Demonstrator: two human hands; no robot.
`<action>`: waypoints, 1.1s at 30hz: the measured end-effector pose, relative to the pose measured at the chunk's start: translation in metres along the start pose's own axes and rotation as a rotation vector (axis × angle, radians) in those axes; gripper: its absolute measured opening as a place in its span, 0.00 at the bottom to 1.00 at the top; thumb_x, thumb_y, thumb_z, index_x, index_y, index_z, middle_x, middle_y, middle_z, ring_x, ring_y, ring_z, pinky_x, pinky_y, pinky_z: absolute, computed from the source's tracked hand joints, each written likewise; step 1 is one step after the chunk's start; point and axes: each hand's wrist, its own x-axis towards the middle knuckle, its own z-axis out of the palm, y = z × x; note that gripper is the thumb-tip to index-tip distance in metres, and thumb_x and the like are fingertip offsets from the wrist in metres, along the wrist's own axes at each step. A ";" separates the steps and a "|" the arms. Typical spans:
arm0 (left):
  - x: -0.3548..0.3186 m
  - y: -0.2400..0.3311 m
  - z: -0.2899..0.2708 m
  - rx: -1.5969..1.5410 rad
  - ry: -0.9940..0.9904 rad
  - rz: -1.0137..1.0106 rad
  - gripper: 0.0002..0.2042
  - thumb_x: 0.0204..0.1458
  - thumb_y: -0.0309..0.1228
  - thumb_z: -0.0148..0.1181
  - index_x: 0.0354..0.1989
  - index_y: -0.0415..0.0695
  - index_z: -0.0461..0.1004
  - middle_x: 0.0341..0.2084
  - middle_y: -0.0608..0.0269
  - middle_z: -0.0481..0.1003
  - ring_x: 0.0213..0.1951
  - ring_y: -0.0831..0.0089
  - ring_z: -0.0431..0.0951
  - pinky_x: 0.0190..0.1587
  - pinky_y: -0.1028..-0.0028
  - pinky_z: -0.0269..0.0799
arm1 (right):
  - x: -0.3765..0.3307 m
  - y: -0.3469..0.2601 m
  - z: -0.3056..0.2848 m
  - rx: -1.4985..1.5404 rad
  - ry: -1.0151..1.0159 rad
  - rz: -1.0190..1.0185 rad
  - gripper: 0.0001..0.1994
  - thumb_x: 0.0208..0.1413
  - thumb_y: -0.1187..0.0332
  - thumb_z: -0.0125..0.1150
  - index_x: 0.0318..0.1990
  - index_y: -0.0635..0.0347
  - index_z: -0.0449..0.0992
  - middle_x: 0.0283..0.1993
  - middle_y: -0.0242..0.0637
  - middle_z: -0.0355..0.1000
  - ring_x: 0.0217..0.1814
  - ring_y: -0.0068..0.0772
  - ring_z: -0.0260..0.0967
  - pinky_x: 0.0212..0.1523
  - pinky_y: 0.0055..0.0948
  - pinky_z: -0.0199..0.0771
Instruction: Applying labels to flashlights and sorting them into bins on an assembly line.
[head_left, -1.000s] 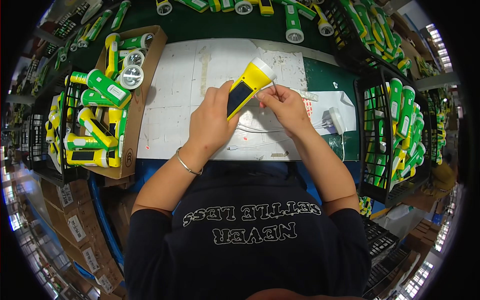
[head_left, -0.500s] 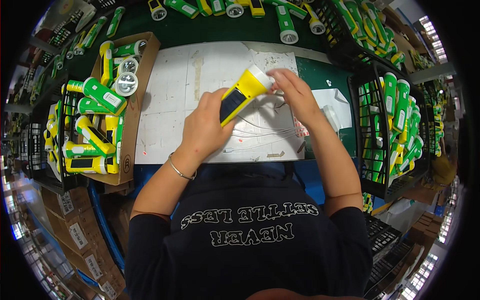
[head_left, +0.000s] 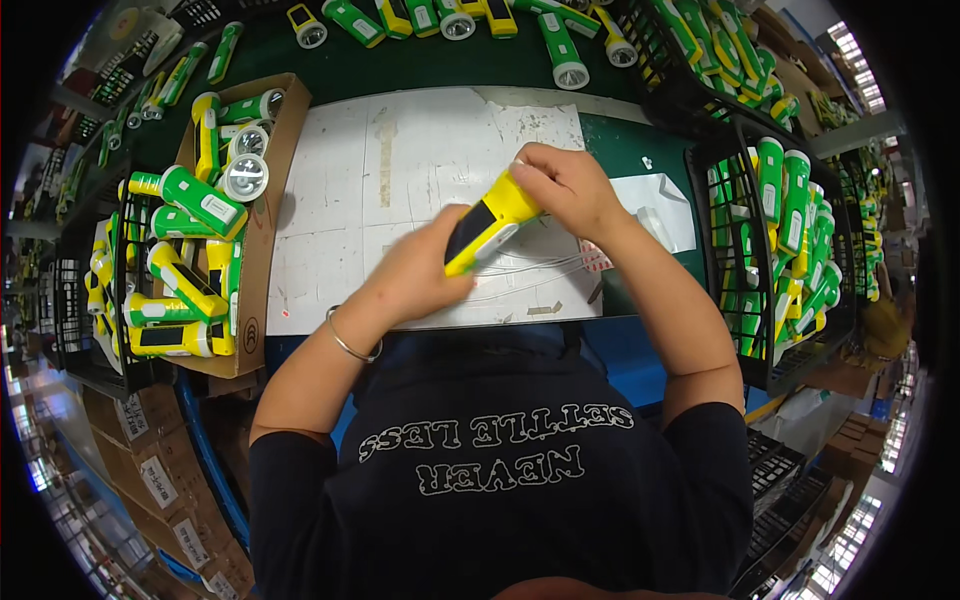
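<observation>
A yellow flashlight (head_left: 515, 205) with a dark solar panel on its side is held at a slant above the white work board (head_left: 340, 190). Closed round its lower end is my left hand (head_left: 415, 268), slightly blurred. My right hand (head_left: 572, 190) wraps over the lamp head at the upper right, so the white rim is hidden. Thin white cables (head_left: 545, 267) lie on the board beneath the flashlight.
At the left, a cardboard box (head_left: 262, 230) holds several green and yellow flashlights, beside a black crate (head_left: 128, 290). Another black crate (head_left: 715, 270) of flashlights stands at the right. More flashlights (head_left: 565, 55) lie along the far side. White paper (head_left: 655, 205) rests right of the board.
My right hand has closed over the lamp head, where before its fingers only met the rim. The flashlight has turned so a whitish strip on its side shows.
</observation>
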 end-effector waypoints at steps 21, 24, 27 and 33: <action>0.010 0.009 -0.002 -0.844 -0.520 -0.103 0.29 0.41 0.38 0.66 0.49 0.36 0.61 0.31 0.55 0.72 0.33 0.68 0.74 0.39 0.71 0.69 | -0.009 0.010 0.004 0.276 0.064 -0.175 0.12 0.48 0.64 0.49 0.36 0.62 0.72 0.27 0.30 0.67 0.27 0.17 0.62 0.27 0.19 0.61; 0.007 0.004 0.010 -0.222 -0.119 0.113 0.27 0.42 0.34 0.65 0.49 0.39 0.61 0.30 0.63 0.71 0.31 0.77 0.72 0.36 0.77 0.68 | -0.006 -0.015 0.001 -0.278 -0.111 0.197 0.14 0.52 0.62 0.47 0.32 0.65 0.72 0.29 0.35 0.71 0.31 0.22 0.65 0.32 0.21 0.64; 0.000 0.019 0.006 -0.671 -0.374 -0.024 0.25 0.42 0.32 0.64 0.48 0.40 0.61 0.25 0.61 0.70 0.24 0.75 0.72 0.29 0.74 0.70 | -0.009 -0.015 0.003 -0.094 -0.086 0.140 0.14 0.52 0.61 0.47 0.31 0.65 0.71 0.25 0.34 0.70 0.28 0.22 0.64 0.29 0.20 0.64; -0.015 0.019 0.011 -1.312 -0.713 -0.128 0.22 0.39 0.28 0.62 0.44 0.40 0.63 0.23 0.59 0.68 0.19 0.72 0.69 0.22 0.73 0.66 | -0.013 -0.024 0.005 0.105 -0.043 -0.197 0.17 0.47 0.56 0.50 0.31 0.63 0.72 0.21 0.35 0.67 0.24 0.26 0.65 0.26 0.23 0.63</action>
